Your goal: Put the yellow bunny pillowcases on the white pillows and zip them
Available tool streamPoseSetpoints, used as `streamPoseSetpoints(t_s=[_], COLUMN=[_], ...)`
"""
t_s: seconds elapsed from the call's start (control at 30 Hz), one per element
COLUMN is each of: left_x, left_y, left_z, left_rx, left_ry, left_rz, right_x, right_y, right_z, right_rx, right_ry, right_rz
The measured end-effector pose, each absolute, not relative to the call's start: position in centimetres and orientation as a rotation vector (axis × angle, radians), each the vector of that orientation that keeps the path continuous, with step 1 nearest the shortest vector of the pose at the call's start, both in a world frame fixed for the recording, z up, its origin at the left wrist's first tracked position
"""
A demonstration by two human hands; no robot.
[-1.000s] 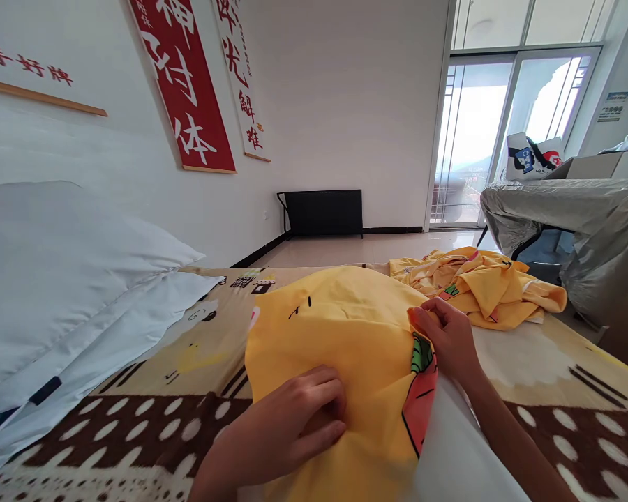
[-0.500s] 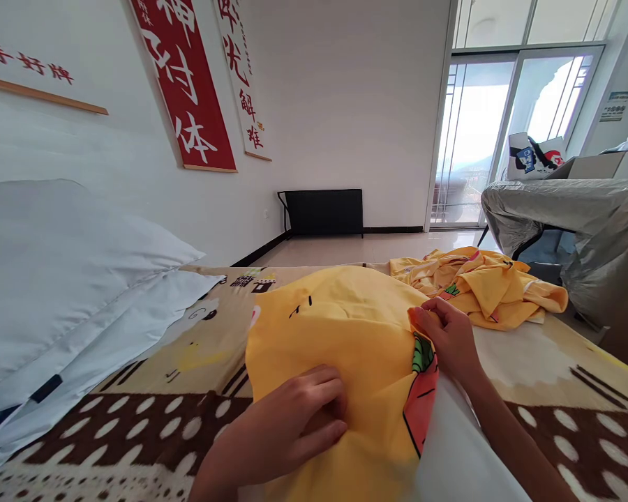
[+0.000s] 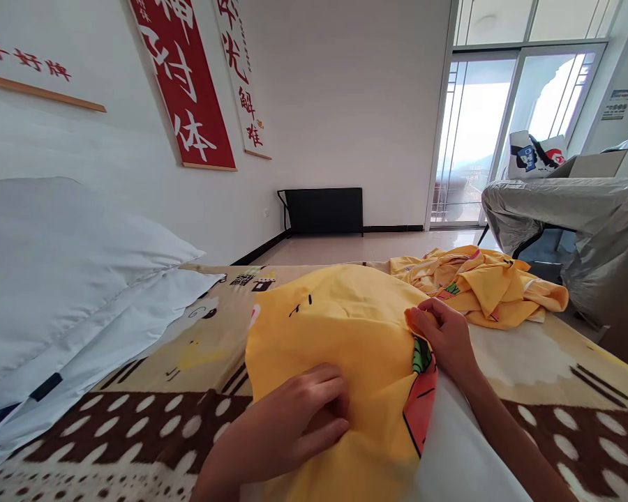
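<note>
Yellow cover: the yellow cover [image 3: 340, 348] is smooth, thin cloth, domed and lightly creased, in front of you on the bed's blanket; a small drawn face marks its far left part, and a red-and-green print folds over along its right edge.
White filling: beneath the cover, a plump white pillow [image 3: 463, 453] shows bare at the near right; how much of it sits inside is hidden.
Your right grip: your right hand [image 3: 446, 338] pinches the cover's right edge between thumb and fingers, bunching the cloth into a small fold.
Your left grip: your left hand [image 3: 302, 416] rests on the cover, fingers curled under; you cannot tell whether they nip any cloth.
Blanket: the blanket [image 3: 523, 355] looks napped, beige with a brown band of pale ovals.
White pillows: at your left, white pillows [image 3: 73, 251] lie stacked, smooth and softly puckered along a seam.
Crumpled cloth: beyond your right hand, yellow printed cloth [image 3: 484, 282] lies in loose folds.
Bench: crinkled, silvery plastic drapes the bench [image 3: 596, 202], which carries a pale box [image 3: 599, 166] and a printed bag [image 3: 520, 157]; their contents are hidden.
</note>
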State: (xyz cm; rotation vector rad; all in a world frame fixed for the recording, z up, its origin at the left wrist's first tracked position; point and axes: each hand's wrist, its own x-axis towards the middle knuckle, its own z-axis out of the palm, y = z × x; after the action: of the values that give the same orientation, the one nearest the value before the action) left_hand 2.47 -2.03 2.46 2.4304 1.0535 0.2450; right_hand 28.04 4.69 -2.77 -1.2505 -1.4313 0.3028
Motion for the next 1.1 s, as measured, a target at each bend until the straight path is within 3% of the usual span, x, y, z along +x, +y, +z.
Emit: streamPoseSetpoints(t_s=[1.1], left_x=[2.85], left_y=[-1.92], left_z=[2.47], left_rx=[2.409], left_ry=[1.085], left_rz=[0.227], right_x=[27.79], right_y=[4.68], right_z=[-2.55], right_rx=[-1.258], right_ry=[-1.449], right_rz=[0.264])
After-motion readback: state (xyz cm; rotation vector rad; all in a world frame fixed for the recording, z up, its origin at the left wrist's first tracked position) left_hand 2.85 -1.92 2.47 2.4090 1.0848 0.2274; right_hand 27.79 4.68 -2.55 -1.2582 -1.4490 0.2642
